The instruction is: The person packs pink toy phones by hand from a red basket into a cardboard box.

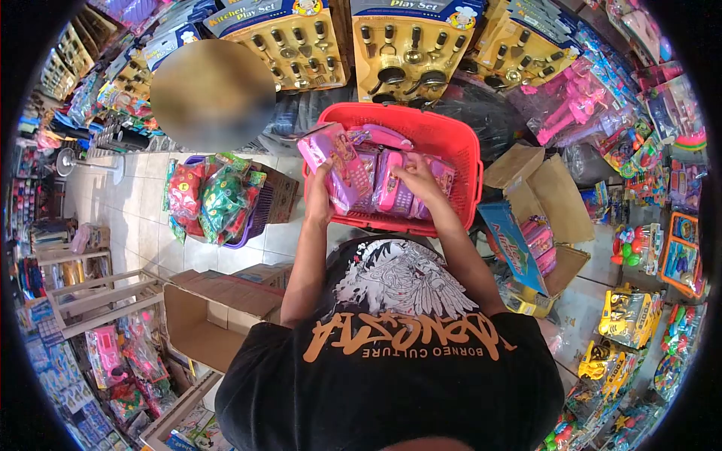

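My left hand (320, 197) is closed on the side of a plastic-wrapped purple and pink toy pack (342, 169), held tilted over the left side of a red plastic basket (471, 143). In the middle of the basket, my right hand (423, 183) has its fingers bent against another wrapped toy pack (388, 188), which is pink with a purple grid-like part. More packs of this kind lie beside and under it. Behind them, a curved pink and purple toy piece (382, 136) rests in the basket.
To the right stands an opened carton (553, 195) with pink packs inside. A purple basket (259, 214) of red and green bagged toys is on the left, near an open cardboard box (199, 323). Kitchen play sets (410, 49) hang ahead. Bagged toys line the right side.
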The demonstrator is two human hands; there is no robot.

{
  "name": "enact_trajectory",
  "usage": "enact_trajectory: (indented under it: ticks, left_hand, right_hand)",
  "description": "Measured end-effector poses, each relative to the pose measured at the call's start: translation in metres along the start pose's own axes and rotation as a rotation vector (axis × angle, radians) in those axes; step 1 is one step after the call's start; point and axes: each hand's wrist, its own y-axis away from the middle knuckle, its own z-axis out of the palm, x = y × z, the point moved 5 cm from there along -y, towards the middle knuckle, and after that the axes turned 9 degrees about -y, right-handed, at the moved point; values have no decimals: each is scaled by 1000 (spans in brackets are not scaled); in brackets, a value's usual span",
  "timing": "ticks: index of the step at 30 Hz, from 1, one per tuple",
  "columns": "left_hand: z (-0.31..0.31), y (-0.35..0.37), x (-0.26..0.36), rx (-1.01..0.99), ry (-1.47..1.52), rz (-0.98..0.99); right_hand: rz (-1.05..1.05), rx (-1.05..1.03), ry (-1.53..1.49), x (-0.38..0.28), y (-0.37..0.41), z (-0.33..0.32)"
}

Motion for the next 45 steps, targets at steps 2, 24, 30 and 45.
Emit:
enact_trajectory:
  ticks: [2, 24, 30, 45]
  left_hand:
    - [-5, 0, 2, 14, -30, 41]
    - [-25, -8, -14, 4, -79, -8]
    - [-12, -10, -20, -84, -107, -20]
    - [41, 0, -38, -272, 18, 3]
  right_hand:
    - [-123, -86, 350, 90, -47, -17]
    - [-51, 95, 114, 35, 21, 7]
    - [-194, 42, -125, -42, 61, 23]
    - [-577, 78, 246, -94, 94, 32]
